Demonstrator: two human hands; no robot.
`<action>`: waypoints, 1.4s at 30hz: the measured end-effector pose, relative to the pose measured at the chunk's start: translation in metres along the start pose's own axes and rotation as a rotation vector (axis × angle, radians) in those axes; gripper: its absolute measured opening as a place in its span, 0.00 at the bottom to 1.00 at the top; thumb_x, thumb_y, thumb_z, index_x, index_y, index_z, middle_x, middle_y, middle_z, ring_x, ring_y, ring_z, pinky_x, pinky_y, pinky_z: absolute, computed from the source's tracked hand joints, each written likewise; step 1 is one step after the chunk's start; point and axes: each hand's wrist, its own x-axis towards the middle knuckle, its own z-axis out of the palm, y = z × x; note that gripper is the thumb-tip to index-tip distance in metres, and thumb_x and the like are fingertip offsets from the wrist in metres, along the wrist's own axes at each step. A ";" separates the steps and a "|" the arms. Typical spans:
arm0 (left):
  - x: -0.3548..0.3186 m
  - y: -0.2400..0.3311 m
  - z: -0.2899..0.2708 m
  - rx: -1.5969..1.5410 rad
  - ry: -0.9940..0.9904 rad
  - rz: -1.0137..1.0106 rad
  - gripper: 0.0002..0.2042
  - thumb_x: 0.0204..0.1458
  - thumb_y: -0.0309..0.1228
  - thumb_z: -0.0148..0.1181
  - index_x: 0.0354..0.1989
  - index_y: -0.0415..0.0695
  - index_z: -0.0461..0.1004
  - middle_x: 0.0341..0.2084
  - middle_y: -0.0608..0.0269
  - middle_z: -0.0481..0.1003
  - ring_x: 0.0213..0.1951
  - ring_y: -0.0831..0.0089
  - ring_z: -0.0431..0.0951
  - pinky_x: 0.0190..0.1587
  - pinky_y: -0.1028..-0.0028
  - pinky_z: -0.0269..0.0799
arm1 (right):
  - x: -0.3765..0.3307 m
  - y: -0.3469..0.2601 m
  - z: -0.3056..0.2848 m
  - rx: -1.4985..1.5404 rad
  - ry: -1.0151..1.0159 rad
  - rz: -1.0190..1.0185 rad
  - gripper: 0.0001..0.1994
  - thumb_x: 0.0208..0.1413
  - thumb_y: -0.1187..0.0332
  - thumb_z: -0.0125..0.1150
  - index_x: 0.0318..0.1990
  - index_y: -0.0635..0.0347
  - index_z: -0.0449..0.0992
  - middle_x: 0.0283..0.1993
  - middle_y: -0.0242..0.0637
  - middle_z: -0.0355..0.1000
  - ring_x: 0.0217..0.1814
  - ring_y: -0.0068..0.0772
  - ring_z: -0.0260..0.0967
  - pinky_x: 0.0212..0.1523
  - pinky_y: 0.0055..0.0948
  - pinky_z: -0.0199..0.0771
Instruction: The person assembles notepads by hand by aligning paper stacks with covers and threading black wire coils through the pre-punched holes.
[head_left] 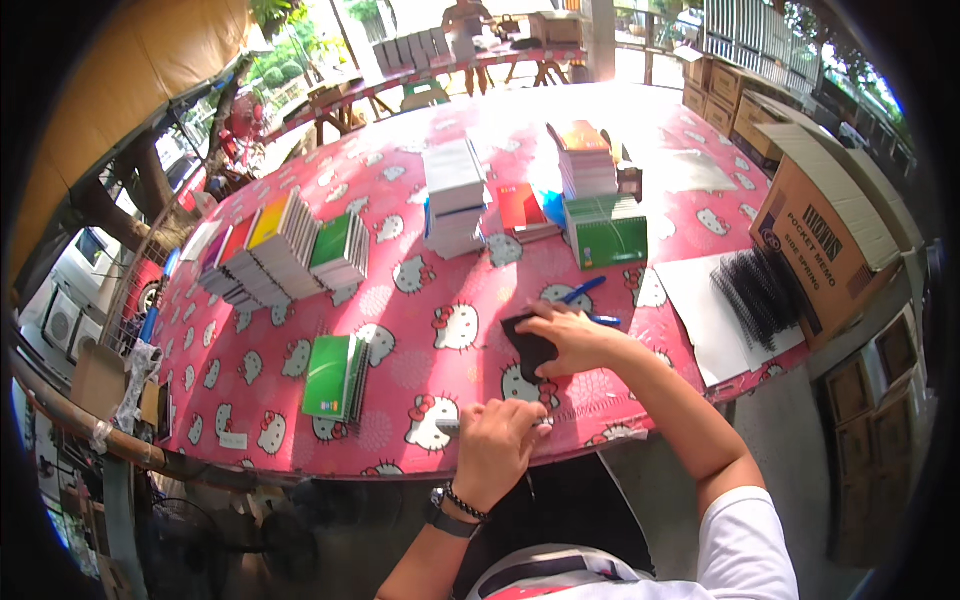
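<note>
My left hand (498, 448) is closed near the table's front edge, its fingers curled down. A short grey tip (447, 424) shows beside it; the rest of that thing is hidden under the fingers. My right hand (572, 342) reaches in from the right, with fingers and thumb around a dark, flat black piece (528, 345) whose kind I cannot make out. A thin dark coil (595, 404) lies between the hands and the table's edge. Blue pens (583, 291) lie just beyond my right hand. To the left stands a small stack of green spiral notebooks (333, 377).
Stacked notebooks (275, 245) stand at the left, with white stacks (455, 190) and green notebooks (608, 240) farther back. Black binding coils (755, 300) lie on white sheets beside an open cardboard box (825, 225) at the right. A person (466, 40) stands at a far table.
</note>
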 end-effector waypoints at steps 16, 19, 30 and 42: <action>0.001 -0.006 -0.003 0.107 0.124 -0.050 0.16 0.41 0.46 0.67 0.32 0.49 0.74 0.32 0.69 0.75 0.39 0.69 0.73 0.54 0.54 0.51 | -0.012 -0.010 0.012 -0.002 0.153 -0.013 0.37 0.36 0.45 0.70 0.52 0.61 0.69 0.54 0.49 0.65 0.60 0.51 0.60 0.60 0.43 0.60; -0.018 -0.030 -0.014 0.238 0.086 -0.139 0.15 0.39 0.46 0.68 0.28 0.50 0.75 0.29 0.70 0.75 0.37 0.71 0.72 0.53 0.49 0.51 | -0.041 -0.017 -0.014 0.952 -0.094 0.021 0.36 0.40 0.41 0.66 0.50 0.61 0.73 0.53 0.45 0.69 0.60 0.40 0.62 0.61 0.38 0.59; -0.011 -0.035 -0.003 0.039 0.138 -0.056 0.14 0.35 0.42 0.72 0.22 0.48 0.76 0.19 0.72 0.72 0.31 0.72 0.73 0.56 0.55 0.49 | -0.076 -0.023 0.000 1.134 -0.104 -0.077 0.27 0.50 0.48 0.61 0.48 0.61 0.75 0.48 0.36 0.72 0.52 0.30 0.66 0.54 0.29 0.62; -0.013 -0.039 -0.005 0.021 0.374 -0.058 0.30 0.36 0.45 0.72 0.46 0.45 0.68 0.37 0.60 0.72 0.37 0.68 0.73 0.56 0.55 0.52 | -0.055 -0.035 -0.001 0.923 -0.092 -0.046 0.26 0.49 0.47 0.62 0.48 0.59 0.76 0.46 0.39 0.71 0.53 0.36 0.64 0.53 0.33 0.61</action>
